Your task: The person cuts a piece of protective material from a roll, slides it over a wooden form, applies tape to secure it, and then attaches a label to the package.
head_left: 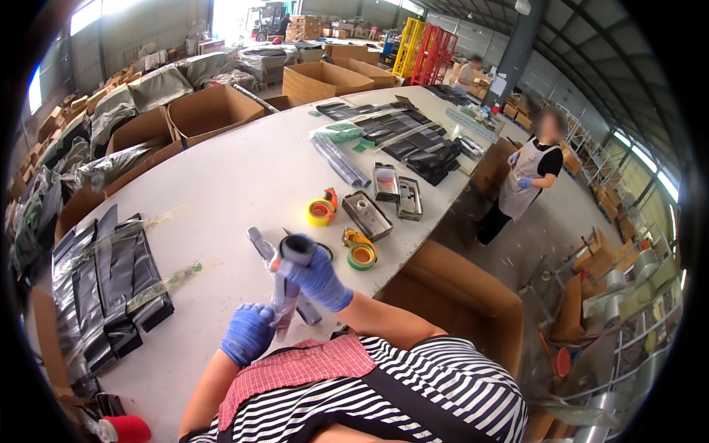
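Note:
My right hand, in a blue glove, is wrapped round a dark grey roll with its hollow end tipped up. My left hand, also blue-gloved, is closed at the edge of crinkled clear plastic film that hangs below the roll. Under my hands a grey rolled sheet lies on the white table. Just beyond my right hand are an orange tape dispenser with yellow tape and a yellow tape dispenser with green and orange tape. A dark-handled tool, partly hidden, lies beside my right hand.
Small open boxes stand past the dispensers, near more grey rolls. Dark folded sheets are stacked at left and far right. Cardboard boxes line the left side; another adjoins the right edge. A person stands at right.

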Tool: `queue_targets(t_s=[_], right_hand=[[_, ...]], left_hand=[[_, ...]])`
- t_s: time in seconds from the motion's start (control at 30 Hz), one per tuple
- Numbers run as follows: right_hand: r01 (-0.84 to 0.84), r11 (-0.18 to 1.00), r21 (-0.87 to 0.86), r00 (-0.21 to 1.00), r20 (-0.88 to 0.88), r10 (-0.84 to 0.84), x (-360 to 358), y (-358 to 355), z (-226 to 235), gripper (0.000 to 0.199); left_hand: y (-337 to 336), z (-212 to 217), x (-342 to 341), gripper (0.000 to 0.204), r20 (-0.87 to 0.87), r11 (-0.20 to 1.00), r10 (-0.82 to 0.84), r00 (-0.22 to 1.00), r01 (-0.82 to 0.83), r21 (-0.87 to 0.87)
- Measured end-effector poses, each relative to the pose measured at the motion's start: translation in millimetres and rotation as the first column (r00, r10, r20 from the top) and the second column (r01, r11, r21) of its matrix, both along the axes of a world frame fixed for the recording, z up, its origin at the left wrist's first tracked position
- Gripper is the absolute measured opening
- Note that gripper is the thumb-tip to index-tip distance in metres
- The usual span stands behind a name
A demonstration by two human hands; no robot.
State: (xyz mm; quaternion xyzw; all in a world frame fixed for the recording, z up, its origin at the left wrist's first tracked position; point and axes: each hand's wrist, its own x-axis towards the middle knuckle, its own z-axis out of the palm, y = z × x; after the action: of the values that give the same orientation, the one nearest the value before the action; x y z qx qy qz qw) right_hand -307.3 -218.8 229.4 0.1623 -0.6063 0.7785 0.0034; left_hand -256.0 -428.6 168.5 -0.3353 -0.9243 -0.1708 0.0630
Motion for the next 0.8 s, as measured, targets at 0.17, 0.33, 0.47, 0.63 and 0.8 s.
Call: queue_targets(t_s=[0.17,0.33,0.47,0.63,0.8], right_hand=[[0.260,0.921,-0.291,0.959,-0.034,-0.281,-23,40,21,0.026],[0.528,0.639,-0.559,0.828,0.174,-0.532,-59,146,88,0.036],[0.581,0.340,-0.739,0.753,0.331,-0.568,-81,187,93,0.027],[0.513,0.506,-0.693,0.851,0.333,-0.407,-84,163,72,0.034],[0.262,0.698,-0.666,0.955,0.282,-0.090,-81,95,68,0.039]], left_hand=[[-21,19,9,0.014,0.090,0.999,0.027,0.996,-0.029,0.018],[-175,-85,26,0.017,0.204,0.835,0.464,0.862,-0.349,-0.425],[-306,-129,74,0.005,0.222,0.716,0.582,0.782,-0.622,0.316],[-196,-10,46,0.015,0.042,0.639,0.504,0.863,-0.405,0.654],[-102,28,19,0.016,0.091,0.715,0.386,0.918,-0.360,0.600]])
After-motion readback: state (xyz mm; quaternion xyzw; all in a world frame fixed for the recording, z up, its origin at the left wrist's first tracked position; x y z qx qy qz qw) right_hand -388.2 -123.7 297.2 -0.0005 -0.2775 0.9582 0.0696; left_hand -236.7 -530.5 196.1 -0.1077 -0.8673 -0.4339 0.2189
